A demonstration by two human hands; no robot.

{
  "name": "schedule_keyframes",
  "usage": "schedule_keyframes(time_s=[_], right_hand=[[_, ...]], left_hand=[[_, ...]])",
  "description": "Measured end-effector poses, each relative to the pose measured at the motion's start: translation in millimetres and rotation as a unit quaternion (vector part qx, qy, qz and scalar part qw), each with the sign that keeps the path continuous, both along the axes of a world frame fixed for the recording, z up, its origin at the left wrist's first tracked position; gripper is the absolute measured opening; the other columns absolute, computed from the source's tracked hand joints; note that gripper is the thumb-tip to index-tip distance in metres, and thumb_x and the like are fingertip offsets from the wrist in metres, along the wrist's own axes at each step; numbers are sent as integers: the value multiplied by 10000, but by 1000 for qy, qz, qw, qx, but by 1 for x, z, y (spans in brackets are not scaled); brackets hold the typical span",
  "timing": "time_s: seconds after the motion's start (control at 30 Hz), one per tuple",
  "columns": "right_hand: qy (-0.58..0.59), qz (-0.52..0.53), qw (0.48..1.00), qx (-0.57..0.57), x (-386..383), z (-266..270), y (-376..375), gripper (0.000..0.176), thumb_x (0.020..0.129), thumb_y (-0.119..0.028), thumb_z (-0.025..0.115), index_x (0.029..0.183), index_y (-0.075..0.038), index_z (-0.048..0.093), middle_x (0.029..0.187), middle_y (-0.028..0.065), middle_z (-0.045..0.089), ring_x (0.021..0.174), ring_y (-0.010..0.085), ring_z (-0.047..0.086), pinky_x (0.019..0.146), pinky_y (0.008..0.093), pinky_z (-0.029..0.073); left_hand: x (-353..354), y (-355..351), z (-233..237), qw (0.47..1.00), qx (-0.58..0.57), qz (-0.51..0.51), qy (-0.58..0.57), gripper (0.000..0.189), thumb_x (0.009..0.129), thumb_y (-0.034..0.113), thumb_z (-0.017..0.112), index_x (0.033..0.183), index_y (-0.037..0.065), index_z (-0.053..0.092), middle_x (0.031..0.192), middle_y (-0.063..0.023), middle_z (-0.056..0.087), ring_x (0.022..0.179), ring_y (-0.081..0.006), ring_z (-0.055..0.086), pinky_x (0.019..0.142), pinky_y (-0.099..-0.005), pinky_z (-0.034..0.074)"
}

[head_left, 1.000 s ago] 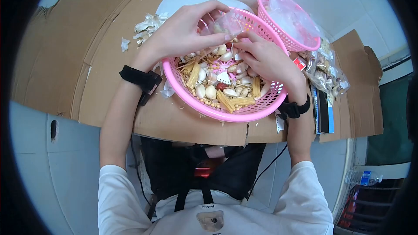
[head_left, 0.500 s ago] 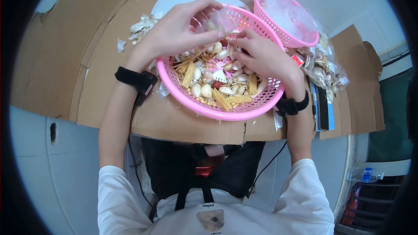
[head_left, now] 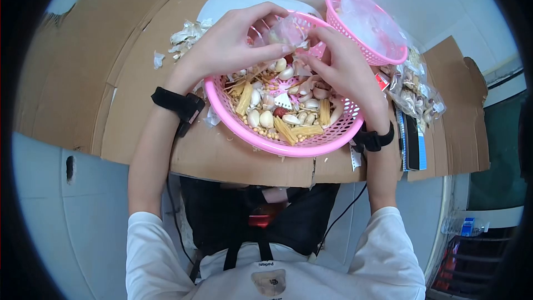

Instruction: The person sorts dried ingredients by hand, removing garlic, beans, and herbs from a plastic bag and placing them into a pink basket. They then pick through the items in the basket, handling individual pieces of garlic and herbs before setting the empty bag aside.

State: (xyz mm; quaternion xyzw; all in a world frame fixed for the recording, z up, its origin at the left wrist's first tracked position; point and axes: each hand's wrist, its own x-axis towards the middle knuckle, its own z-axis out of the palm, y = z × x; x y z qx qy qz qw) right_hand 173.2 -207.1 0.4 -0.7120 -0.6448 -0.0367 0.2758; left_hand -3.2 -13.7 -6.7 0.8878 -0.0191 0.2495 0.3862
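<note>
My left hand (head_left: 244, 41) is closed on a small clear plastic bag (head_left: 287, 31), held over the far side of a pink perforated basket (head_left: 266, 143). Some pale contents show faintly through the plastic. At the bag's right edge is my right hand (head_left: 341, 61), thumb and fingers brought together; what they pinch is too small to make out. Below both hands the basket holds garlic cloves (head_left: 266, 119), yellow dried sticks (head_left: 285, 131), red dates (head_left: 281, 111), pale beans and a white perforated scrap (head_left: 283, 100).
A second pink basket (head_left: 401, 58) with clear plastic bags stands at the back right. Filled packets (head_left: 413, 91) and a dark flat object (head_left: 411, 141) lie to the right. Papery peelings (head_left: 187, 38) sit at left on the cardboard (head_left: 239, 166). Behind is a white lid-like surface (head_left: 222, 4).
My right hand has risen from among the basket's contents to the edge of the plastic bag. The left hand keeps its hold on the bag, nearly in place.
</note>
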Motion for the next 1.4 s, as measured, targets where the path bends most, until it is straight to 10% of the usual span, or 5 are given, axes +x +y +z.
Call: schedule_keyframes(time_s=[0.7, 1.03, 1.4], right_hand=[[19, -17, 1000, -9, -1, 1, -1, 233, 948, -141, 689, 1131, 4, 686, 992, 172, 747, 845, 361, 733, 753, 456, 569], [152, -26, 966, 205, -8, 12, 0, 141, 1010, -103, 727, 1100, 5, 716, 882, 57, 730, 589, 71, 594, 536, 254, 452], [80, 129, 976, 158, -5, 8, -2, 199, 941, -16, 725, 1130, -23, 788, 915, 40, 766, 596, 59, 559, 534, 242, 420]], left_hand=[[2, 1, -2, 1000, -10, -11, -7, 620, 934, 315, 802, 1417, -9, 590, 1108, -112, 695, 1011, -194, 677, 941, -353, 547], [1, 2, 0, 1000, 11, -16, 14, 619, 918, 313, 812, 1437, 46, 606, 1130, -107, 711, 1057, -198, 676, 972, -364, 539], [0, 2, 1, 999, -3, -33, 40, 637, 893, 281, 833, 1434, 32, 609, 1261, -128, 721, 1161, -214, 685, 1031, -374, 525]])
